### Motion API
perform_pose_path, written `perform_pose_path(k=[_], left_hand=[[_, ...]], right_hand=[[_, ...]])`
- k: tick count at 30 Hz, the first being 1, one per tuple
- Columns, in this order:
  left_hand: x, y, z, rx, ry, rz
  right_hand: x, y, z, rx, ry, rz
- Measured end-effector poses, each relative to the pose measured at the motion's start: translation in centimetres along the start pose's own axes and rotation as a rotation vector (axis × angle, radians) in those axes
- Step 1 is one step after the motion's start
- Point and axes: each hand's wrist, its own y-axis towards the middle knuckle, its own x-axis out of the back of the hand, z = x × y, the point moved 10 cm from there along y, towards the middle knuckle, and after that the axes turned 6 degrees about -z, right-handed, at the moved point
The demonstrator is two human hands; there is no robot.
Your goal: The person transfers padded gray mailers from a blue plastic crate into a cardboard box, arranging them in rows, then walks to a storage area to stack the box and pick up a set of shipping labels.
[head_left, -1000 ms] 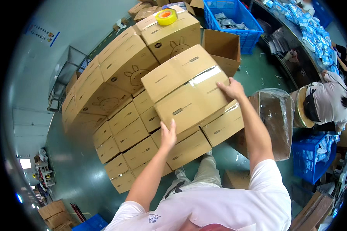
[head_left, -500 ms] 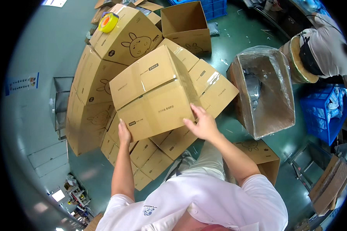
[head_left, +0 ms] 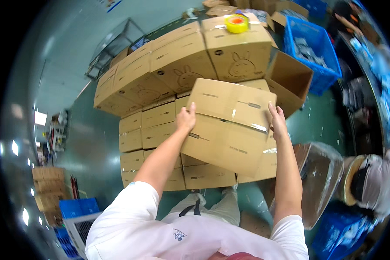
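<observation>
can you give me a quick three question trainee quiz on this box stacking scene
1. True or false: both bare hands are on the sealed brown cardboard box held over the stack.
2. What sits on top of the tall brown carton with a rabbit drawing? A) a yellow roll of tape B) a red mug C) a pair of scissors
3. Fill in: the open, empty brown cardboard box stands beside a ____ plastic crate.

Key:
1. True: the left hand grips its left edge, the right hand its right edge.
2. A, the yellow roll of tape.
3. Blue.
</observation>
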Motion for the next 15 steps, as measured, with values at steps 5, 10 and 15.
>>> perform_pose_path(k=[5,10,15], left_hand=[[0.1,-1.5,0.3,0.011,-0.029,0.028],[2.0,-5.5,4.0,-0.011,-0.195,-0.051],[6.4,-14.7,10.8,-0.037,-0.382,-0.170]], right_hand=[[-3.5,0.0,1.2,0.233,-0.010,0.099],[-3.7,-4.2,0.2,0.353,-0.068,0.140],[-2.3,-13.9,-1.7,0.450,-0.177,0.114]])
